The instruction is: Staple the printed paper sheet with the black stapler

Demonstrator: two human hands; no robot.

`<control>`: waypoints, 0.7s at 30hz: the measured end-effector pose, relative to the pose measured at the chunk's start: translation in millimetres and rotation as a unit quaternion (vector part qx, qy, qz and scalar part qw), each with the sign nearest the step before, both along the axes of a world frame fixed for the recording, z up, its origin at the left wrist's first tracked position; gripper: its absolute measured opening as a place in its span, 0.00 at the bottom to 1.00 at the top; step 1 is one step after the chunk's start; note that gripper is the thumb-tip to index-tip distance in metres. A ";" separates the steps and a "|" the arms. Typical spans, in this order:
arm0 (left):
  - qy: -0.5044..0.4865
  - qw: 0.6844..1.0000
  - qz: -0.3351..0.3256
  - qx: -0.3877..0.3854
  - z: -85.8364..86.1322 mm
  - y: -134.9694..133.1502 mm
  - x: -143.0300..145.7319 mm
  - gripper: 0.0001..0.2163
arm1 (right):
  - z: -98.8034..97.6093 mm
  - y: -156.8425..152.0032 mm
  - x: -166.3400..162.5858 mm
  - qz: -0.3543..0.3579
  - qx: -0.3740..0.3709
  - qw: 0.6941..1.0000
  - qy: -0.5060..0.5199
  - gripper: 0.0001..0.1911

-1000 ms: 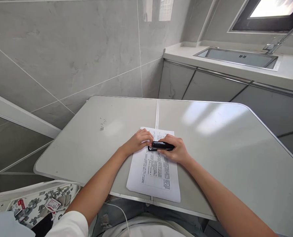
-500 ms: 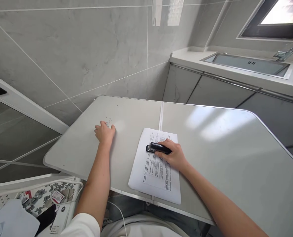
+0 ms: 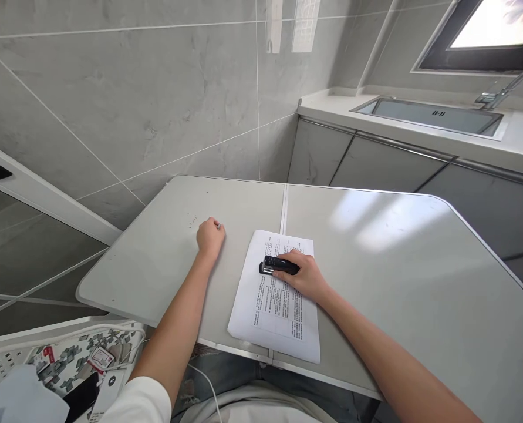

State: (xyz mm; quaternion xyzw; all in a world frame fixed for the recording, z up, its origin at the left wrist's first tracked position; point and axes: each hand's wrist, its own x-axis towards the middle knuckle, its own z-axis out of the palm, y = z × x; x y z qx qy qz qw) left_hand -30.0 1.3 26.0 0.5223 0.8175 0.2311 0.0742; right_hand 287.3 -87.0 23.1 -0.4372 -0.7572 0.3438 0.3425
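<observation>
A black stapler [image 3: 281,264] lies level over the printed sheets of paper [image 3: 274,317], with my right hand [image 3: 304,275] wrapped round its rear end. The stapler's front end points left. Left of the paper, my left hand [image 3: 210,237] is closed just above the table, holding a small silvery strip of staples [image 3: 218,225] that mostly hides in the fingers. Several tiny loose staples [image 3: 192,221] are scattered on the table to the left of that hand.
Both forearms rest over the light grey folding table [image 3: 375,294], which has a centre seam. A white basket [image 3: 124,335] with cards and papers stands at lower left. Behind are a tiled wall [image 3: 155,88] and a counter with a sink [image 3: 432,114].
My left hand has closed on the small staple strip and moved right, away from the scattered staples. My right hand still holds the stapler over the paper. The view has shifted slightly.
</observation>
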 end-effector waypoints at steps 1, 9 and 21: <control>-0.003 1.000 -0.015 0.005 -1.2 6.5 8.2 0.03 | 0.5 0.0 -0.1 0.000 0.000 1.000 0.001 0.10; -0.029 0.996 -0.078 0.036 -6.7 58.0 32.5 0.03 | -1.3 5.7 1.4 0.010 -0.040 0.999 -0.009 0.17; -0.043 0.994 -0.095 0.041 -3.4 39.1 38.4 0.08 | -3.1 15.3 11.6 0.014 -0.036 0.999 -0.007 0.18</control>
